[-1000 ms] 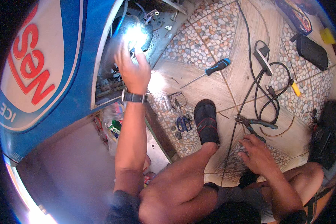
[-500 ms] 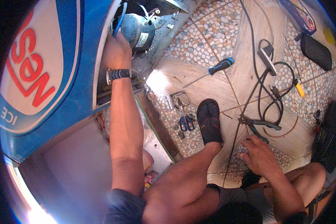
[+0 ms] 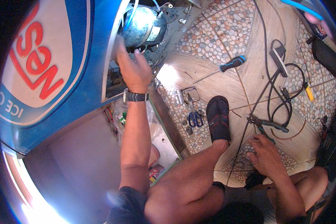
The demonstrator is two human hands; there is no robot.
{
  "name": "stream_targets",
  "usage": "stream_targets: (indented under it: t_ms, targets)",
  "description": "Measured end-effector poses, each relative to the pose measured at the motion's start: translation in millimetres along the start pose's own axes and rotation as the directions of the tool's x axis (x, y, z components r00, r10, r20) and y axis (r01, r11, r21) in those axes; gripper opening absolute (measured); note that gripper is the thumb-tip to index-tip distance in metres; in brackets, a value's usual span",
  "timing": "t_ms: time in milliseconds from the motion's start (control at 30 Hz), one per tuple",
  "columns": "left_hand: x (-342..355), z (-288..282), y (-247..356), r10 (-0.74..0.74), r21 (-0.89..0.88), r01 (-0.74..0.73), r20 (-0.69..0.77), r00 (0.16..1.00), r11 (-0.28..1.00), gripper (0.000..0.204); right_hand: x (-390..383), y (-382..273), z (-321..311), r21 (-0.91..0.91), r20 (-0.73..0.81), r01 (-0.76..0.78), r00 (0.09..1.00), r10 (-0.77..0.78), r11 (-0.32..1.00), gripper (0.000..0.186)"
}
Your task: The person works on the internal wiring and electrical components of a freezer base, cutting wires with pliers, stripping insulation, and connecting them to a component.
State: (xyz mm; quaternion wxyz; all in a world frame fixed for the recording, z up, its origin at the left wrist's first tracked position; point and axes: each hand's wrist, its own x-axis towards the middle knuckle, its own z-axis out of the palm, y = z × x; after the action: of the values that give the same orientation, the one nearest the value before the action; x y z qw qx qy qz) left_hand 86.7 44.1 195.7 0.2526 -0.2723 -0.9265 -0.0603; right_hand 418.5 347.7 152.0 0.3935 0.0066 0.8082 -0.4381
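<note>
Grip of the left hand looks released just beside the compressor in the blue cabinet, right hand relaxed near pliers; reaching inside seems current step, next move calling for careful aim.

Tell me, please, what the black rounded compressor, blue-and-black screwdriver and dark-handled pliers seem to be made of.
Black rounded compressor: probably painted steel, glossy; its smooth shell catches light.
Blue-and-black screwdriver: grey shaft suggests metal; matte two-tone handle, plastic or rubber.
Dark-handled pliers: head likely metal, dull grey; thicker dark handles, perhaps plastic-coated, hard to tell.
</note>
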Motion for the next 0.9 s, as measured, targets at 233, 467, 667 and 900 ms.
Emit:
stream_targets:
  t_ms: [233, 467, 667, 900]
  targets:
    - [-48.9, 26.9, -3.2, -0.573, -0.616, 0.553, 0.194, 0.796, 0.560, 0.039, 4.1, -6.6, -9.6, -0.002, 0.013, 0.011, 1.000, -0.011, 1.000, 0.046]
    - [-9.8, 22.9, -19.4, -0.698, -0.874, 0.187, 0.473, 0.538, -0.448, 0.038, 8.4, -2.0, 0.1, -0.031, 0.004, 0.032, 0.999, -0.032, 0.999, 0.046]
    - [29.0, 25.1, -29.2, -0.656, -0.795, 0.010, 0.507, 0.559, -0.607, 0.040, 13.0, -2.7, 3.8, -0.063, 0.024, 0.100, 0.995, -0.099, 0.993, 0.043]
    - [28.3, 35.7, -50.4, -0.513, -0.710, -0.038, 0.470, 0.718, -0.703, 0.035, 10.6, -2.0, 2.3, -0.072, -0.033, 0.131, 0.990, -0.134, 0.989, 0.042]
